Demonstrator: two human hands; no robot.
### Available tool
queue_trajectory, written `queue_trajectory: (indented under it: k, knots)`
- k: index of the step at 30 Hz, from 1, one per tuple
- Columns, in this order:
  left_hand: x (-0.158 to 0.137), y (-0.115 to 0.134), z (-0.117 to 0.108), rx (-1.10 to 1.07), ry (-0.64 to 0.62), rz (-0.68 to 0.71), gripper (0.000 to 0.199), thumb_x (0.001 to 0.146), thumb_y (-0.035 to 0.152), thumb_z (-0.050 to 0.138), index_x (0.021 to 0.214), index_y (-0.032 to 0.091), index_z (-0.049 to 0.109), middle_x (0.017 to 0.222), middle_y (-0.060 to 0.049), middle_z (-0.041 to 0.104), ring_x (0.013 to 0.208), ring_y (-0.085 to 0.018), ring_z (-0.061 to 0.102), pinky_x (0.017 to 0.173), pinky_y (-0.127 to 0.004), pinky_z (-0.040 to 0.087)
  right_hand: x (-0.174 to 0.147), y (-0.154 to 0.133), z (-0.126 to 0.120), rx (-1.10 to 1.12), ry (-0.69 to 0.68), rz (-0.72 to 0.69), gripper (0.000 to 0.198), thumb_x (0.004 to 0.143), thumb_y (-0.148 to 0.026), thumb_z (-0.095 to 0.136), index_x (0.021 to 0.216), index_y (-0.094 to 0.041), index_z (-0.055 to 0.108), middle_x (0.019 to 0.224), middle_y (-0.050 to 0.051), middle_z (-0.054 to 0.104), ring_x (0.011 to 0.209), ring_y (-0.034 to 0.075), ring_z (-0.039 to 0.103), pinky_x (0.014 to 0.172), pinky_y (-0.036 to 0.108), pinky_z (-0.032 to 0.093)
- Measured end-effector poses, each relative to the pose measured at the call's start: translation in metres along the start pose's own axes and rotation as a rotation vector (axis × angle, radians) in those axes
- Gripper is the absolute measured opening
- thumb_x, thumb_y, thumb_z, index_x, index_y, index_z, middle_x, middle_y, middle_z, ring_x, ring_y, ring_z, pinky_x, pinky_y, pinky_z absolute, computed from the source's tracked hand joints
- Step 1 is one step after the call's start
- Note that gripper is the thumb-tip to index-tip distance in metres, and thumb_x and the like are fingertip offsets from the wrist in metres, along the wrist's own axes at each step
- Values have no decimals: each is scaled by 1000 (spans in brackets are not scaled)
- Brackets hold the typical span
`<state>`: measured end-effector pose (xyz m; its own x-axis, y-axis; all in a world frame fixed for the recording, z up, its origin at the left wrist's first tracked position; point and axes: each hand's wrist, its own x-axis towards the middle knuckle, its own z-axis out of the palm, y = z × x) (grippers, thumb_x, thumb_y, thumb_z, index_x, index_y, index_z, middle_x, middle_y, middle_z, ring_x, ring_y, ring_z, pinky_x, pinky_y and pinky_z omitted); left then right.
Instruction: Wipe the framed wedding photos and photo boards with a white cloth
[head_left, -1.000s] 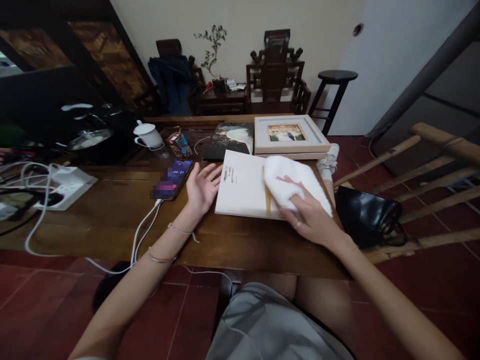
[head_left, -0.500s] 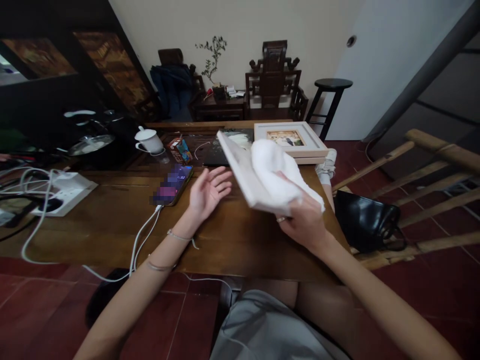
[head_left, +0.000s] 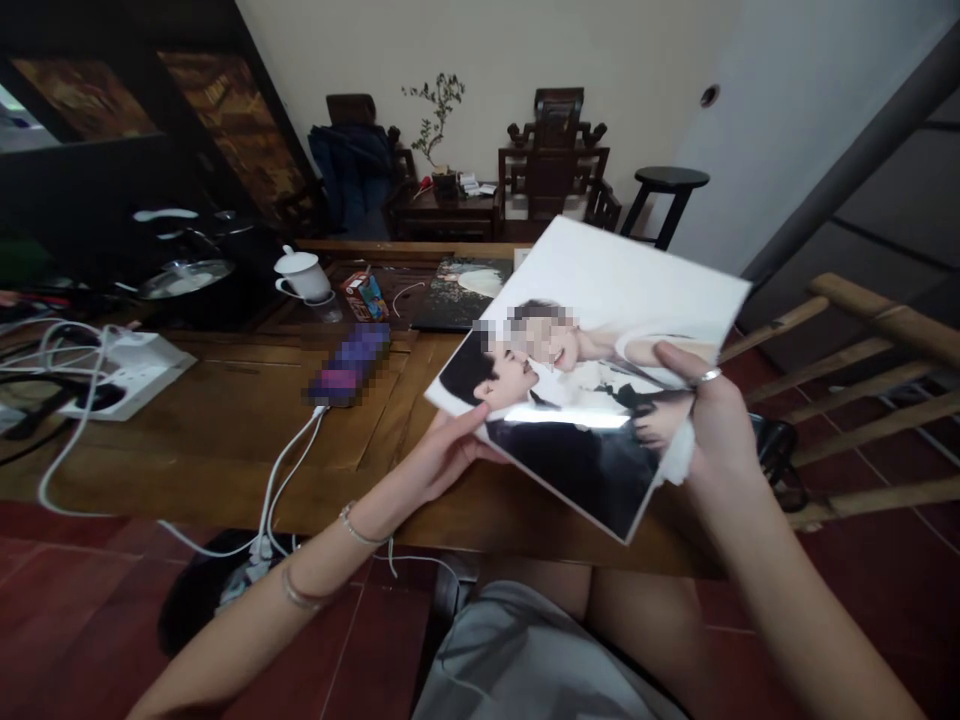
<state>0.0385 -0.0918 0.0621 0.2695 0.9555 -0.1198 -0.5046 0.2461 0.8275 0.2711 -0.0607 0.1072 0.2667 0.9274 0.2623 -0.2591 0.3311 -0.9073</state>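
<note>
A glossy photo panel (head_left: 585, 470) showing two people is tilted above the wooden table, its picture side facing me. My left hand (head_left: 461, 448) grips its left edge, thumb on the front and fingers underneath. My right hand (head_left: 716, 425) is closed on the right edge, its thumb lying over the front. A bit of white cloth (head_left: 677, 455) sticks out between that hand and the panel; the rest of the cloth is hidden behind.
On the table (head_left: 375, 480) are a phone (head_left: 349, 368) on a charging cable, a lidded white cup (head_left: 302, 277), a small box (head_left: 365, 294), a dark picture panel (head_left: 461, 290) and a power strip (head_left: 139, 380). A bamboo chair (head_left: 862, 405) stands at the right.
The panel has turned from edge-on, its picture now facing me. My left hand, open and free before, has come right and taken its left edge. The cloth is now mostly hidden.
</note>
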Motion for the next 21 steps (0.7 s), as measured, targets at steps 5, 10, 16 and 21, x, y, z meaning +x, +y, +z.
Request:
queue_trajectory:
  k: [5,10,16,21]
  knots:
    - [-33,-8,7,-97,-80,-25,17,74,25,81,88,16,78,96,-8,79,112,-33,70,101,-40,55,-3,4,-6,15,-42,434,34,77,-54,67,88,-22,69,82,11,76,81,34,74,73,55,63]
    - [-37,1,-3,-149,28,-13,10,76,22,73,82,16,77,82,-8,79,103,-35,74,98,-46,58,20,3,-37,-185,211,7,30,79,-52,66,94,-26,69,99,10,75,96,35,71,85,53,59]
    - [-5,38,-5,-191,176,124,30,85,13,57,111,17,72,93,-8,78,92,-26,76,87,-41,63,6,11,-74,-1137,-163,-739,7,82,-22,60,75,-24,60,111,16,74,112,39,66,91,57,55]
    - [31,67,-3,-206,218,227,37,89,9,53,121,19,68,105,-7,77,100,-23,74,87,-36,64,-29,30,-53,-1295,-736,-822,19,92,-25,62,74,-20,64,145,16,58,140,41,45,108,66,43]
